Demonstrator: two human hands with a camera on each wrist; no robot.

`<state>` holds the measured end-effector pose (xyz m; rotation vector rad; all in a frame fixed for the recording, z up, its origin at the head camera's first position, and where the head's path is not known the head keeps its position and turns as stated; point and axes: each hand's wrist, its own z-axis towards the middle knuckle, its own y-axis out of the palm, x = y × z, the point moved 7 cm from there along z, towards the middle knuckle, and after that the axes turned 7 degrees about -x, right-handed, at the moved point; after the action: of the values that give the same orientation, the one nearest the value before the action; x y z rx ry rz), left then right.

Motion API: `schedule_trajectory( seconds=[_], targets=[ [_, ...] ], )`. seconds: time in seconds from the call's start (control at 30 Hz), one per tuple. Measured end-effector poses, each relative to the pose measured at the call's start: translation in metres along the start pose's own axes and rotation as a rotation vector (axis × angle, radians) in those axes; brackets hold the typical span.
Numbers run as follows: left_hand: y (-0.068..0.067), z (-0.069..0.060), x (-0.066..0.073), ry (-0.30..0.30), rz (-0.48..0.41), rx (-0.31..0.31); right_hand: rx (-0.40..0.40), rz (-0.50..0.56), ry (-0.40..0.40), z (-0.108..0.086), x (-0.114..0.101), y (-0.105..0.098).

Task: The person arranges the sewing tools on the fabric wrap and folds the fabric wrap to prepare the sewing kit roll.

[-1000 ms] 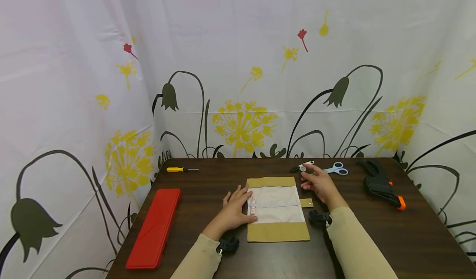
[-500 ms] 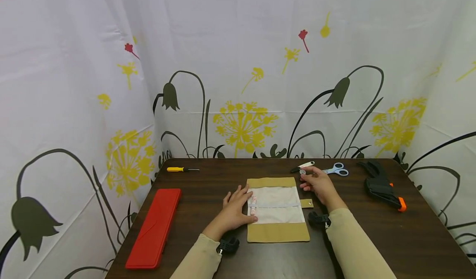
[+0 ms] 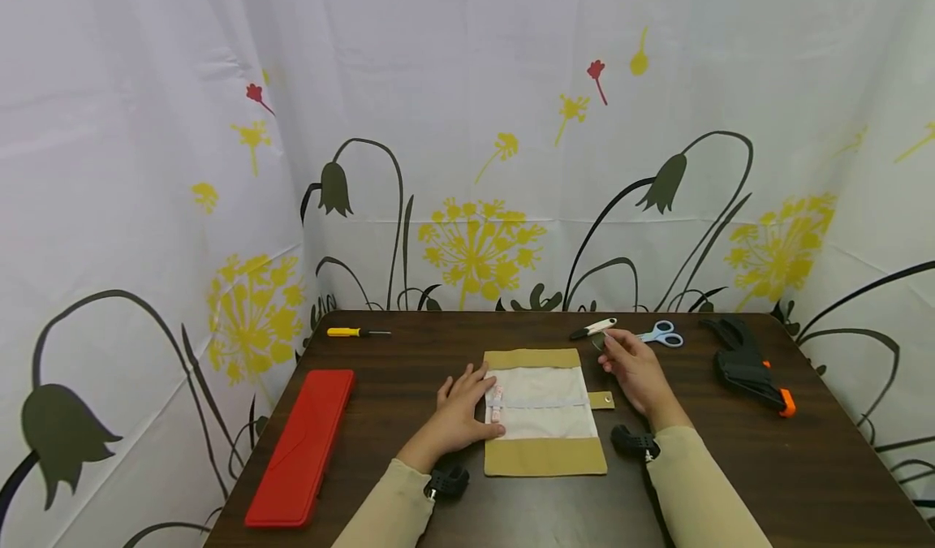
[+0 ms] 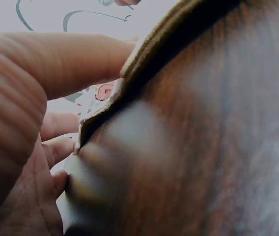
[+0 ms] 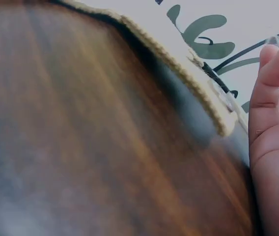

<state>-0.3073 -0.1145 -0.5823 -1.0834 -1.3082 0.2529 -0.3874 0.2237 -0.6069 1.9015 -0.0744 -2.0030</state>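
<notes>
An unfolded tan fabric pouch (image 3: 544, 456) with a white lining lies in the middle of the table. A pink-and-white strip (image 3: 497, 406) sits at its left inner side, and a tab (image 3: 601, 400) with a metal snap sticks out on the right. My left hand (image 3: 462, 410) rests on the pouch's left edge, fingers spread and thumb over the lining; the left wrist view shows the thumb (image 4: 90, 61) on the fabric edge. Beyond the pouch's upper right corner, my right hand (image 3: 637, 369) pinches a small clear round piece (image 3: 598, 342), seen tilted; its tip (image 5: 273, 41) shows above the fingertips.
Behind the right hand lie a slim black-and-white tool (image 3: 593, 329) and light-blue scissors (image 3: 663, 334). A black clamp with orange ends (image 3: 748, 369) is farther right. At left are a red flat case (image 3: 303, 450) and a yellow screwdriver (image 3: 349, 332). A patterned curtain hangs behind the table.
My right hand has shifted slightly right, and the clear round piece it pinches has turned from facing the head camera to a tilt. My left hand and the pouch look unchanged.
</notes>
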Motion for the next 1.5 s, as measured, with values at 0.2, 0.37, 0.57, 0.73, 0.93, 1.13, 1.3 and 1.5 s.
schedule_trajectory(
  seconds=[0.2, 0.37, 0.57, 0.73, 0.93, 1.13, 1.3, 1.5],
  targets=[
    [0.001, 0.0, 0.003, 0.033, -0.022, -0.001, -0.048, 0.304, -0.062, -0.008, -0.006, -0.003],
    [0.005, -0.003, 0.009, 0.051, -0.019, -0.023, -0.123, 0.423, -0.115, -0.022, -0.015, -0.004],
    [0.004, -0.004, 0.014, 0.07, -0.004, -0.014, -0.166, 0.378, -0.117, -0.029, -0.024, 0.01],
    [0.002, -0.004, 0.015, 0.069, -0.002, 0.007, -0.196, 0.397, -0.124, -0.027, -0.027, 0.023],
    [0.0, -0.005, 0.014, 0.039, -0.047, 0.071, -0.312, 0.429, -0.136, -0.025, -0.028, 0.061],
    [-0.001, -0.005, 0.012, 0.033, -0.073, 0.104, -0.439, 0.424, -0.044, -0.026, -0.017, 0.107],
    [-0.003, -0.005, 0.016, 0.045, -0.04, 0.112, -0.46, 0.395, -0.005, -0.027, -0.01, 0.127],
    [-0.004, -0.002, 0.018, 0.012, -0.026, 0.123, -0.432, 0.326, 0.008, -0.019, 0.001, 0.135]
  ],
)
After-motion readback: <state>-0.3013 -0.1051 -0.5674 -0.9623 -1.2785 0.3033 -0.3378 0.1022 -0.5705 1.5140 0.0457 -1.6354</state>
